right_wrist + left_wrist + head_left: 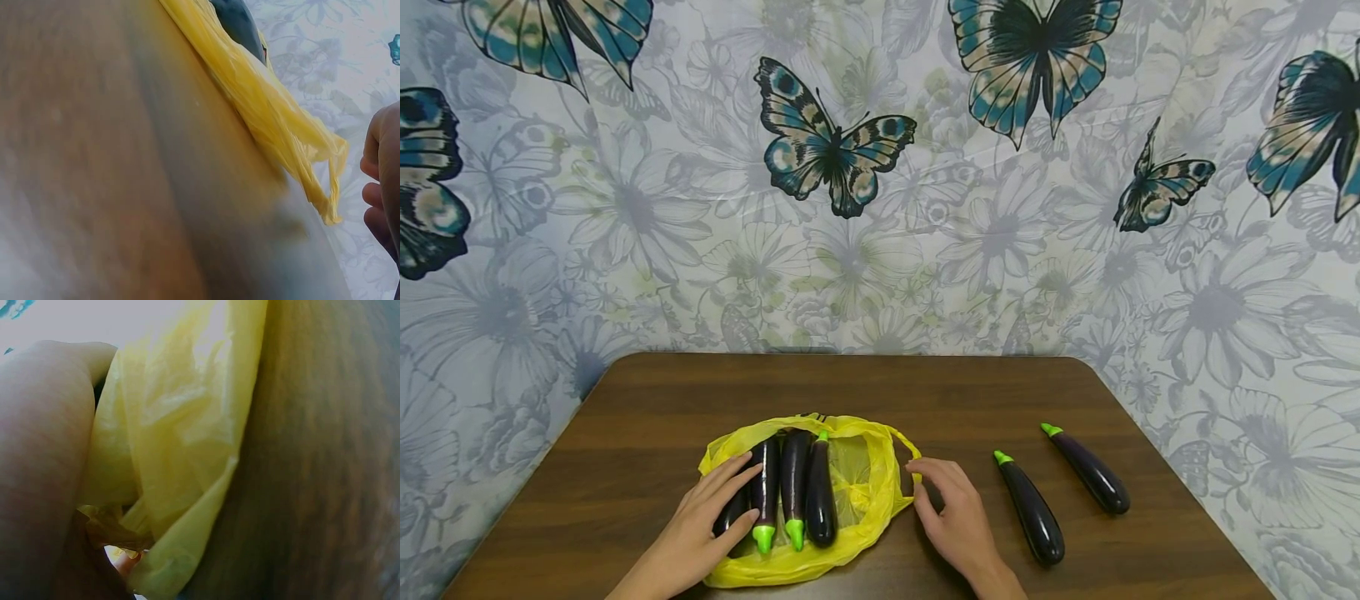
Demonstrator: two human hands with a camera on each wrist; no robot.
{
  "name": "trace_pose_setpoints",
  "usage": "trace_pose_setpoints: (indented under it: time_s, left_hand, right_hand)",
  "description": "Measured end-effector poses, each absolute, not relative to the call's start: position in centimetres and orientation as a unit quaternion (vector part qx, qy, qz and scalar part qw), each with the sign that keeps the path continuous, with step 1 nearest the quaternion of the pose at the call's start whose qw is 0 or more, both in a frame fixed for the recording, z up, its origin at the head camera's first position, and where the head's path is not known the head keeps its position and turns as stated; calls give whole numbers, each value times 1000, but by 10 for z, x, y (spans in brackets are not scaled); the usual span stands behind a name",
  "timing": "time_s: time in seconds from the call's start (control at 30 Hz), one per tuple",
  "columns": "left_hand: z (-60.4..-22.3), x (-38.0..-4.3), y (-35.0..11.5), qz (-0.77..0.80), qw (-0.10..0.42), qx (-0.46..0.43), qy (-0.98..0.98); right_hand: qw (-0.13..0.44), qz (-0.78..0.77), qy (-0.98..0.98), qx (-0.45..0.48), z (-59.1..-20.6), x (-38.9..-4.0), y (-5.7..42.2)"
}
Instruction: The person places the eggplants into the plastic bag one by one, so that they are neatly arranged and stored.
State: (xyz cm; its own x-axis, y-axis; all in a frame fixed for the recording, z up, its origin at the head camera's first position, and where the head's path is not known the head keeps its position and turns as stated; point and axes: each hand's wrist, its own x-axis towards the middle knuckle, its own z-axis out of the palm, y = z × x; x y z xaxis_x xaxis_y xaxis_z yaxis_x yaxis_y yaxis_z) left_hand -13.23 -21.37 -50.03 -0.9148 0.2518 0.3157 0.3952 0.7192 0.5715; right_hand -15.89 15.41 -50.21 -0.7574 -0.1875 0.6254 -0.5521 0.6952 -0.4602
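Observation:
Several dark purple eggplants (793, 475) with bright green stem ends lie side by side in an open yellow plastic bag (872, 533) on the table. My left hand (696, 529) reaches over the bag's left side. Its extended fingers rest on the leftmost eggplants, partly covering the outermost one (730, 512). In the left wrist view, crumpled yellow plastic (187, 412) lies close beside that hand. At the bag's right edge is my right hand (955, 508), fingers loosely bent by the bag's handle loop (912, 442). The right wrist view shows a gap between the fingers (373, 195) and the yellow handle (331, 209).
Two more eggplants lie on the table right of my right hand, a nearer one (1030, 508) and a farther one (1088, 471). The brown wooden table (850, 383) has rounded far corners and stands against a wall covering (865, 275) of flowers and butterflies.

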Motion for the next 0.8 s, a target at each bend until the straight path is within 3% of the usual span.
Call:
trace_pose_setpoints:
  time_s: [0.8]
  left_hand:
    - [-502,-133,-214,-329,110,-174,-921]
  right_hand:
    - [293,293,-900,136,-501,-165,168]
